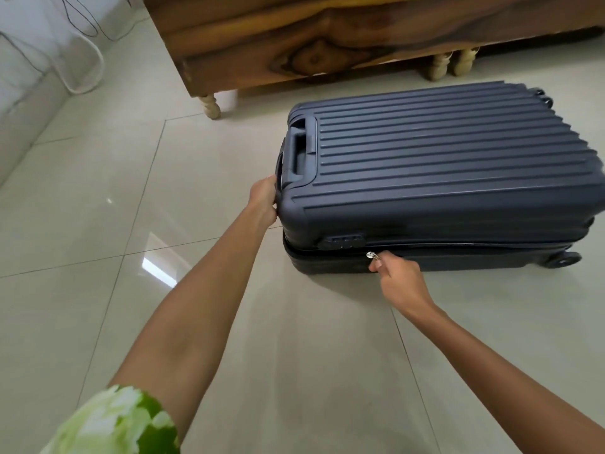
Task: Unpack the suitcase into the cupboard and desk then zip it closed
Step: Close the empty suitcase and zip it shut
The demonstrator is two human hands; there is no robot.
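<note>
A dark blue ribbed hard-shell suitcase [442, 165] lies flat on the tiled floor with its lid down. Its wheels point right and its pull handle [299, 152] faces left. My left hand [263, 199] grips the suitcase's near left corner by the handle end. My right hand [397, 276] pinches the silver zipper pull [372, 256] on the front side seam, just right of the combination lock [342, 241]. The seam to the right of the pull still gapes slightly.
A wooden bed frame [294, 44] on turned legs stands just behind the suitcase. A white wall with dangling cables [82, 34] is at the far left. Glossy tiled floor [131, 257] surrounds the case on the near and left sides.
</note>
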